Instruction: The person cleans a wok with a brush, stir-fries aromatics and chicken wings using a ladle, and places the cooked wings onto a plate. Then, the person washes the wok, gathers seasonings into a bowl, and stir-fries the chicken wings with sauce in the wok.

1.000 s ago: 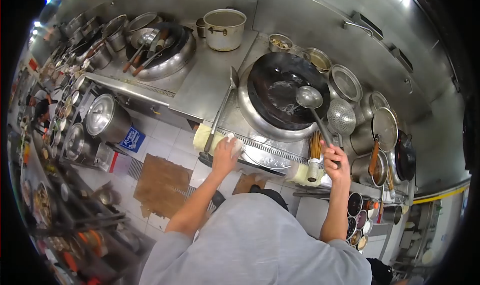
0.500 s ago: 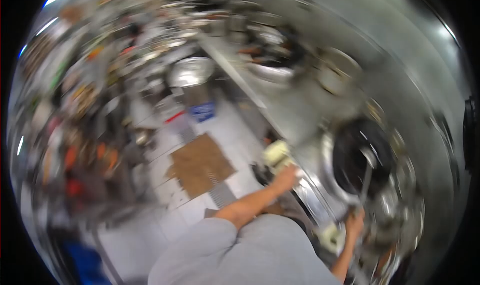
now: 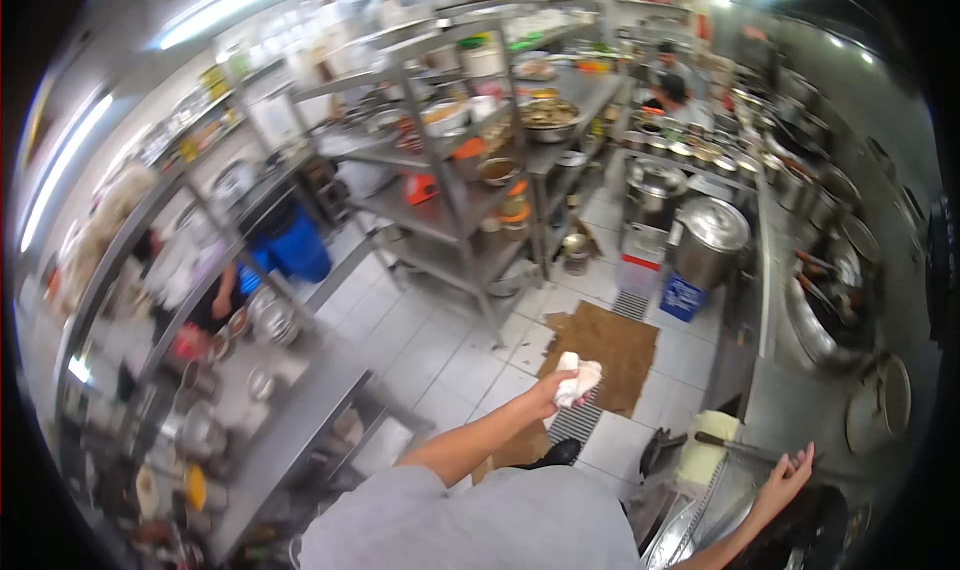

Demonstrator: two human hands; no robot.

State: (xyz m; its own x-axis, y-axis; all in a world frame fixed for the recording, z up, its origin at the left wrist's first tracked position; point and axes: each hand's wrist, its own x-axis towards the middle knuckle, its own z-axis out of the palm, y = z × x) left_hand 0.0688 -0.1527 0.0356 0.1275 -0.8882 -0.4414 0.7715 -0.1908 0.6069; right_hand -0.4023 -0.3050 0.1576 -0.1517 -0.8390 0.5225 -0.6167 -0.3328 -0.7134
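Left hand [image 3: 548,392]: closed, white cloth [image 3: 581,379] gripped | Right hand [image 3: 788,478]: fingers loosely spread, nothing seen held | Utensil handle [image 3: 722,442] seen beside right hand; wok [image 3: 818,522] near it

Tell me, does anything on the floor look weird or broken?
Yes: the flat brown sheet, probably cardboard, on the white tiled floor. Its ragged edge looks torn, which seems odd against the straight tile lines.

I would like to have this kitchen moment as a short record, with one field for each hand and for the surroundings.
Left hand: gripping a white cloth
Right hand: open, no object visible in it, near a long-handled utensil
Floor: brown sheet on white tiles
Beyond: large lidded pot, metal shelving
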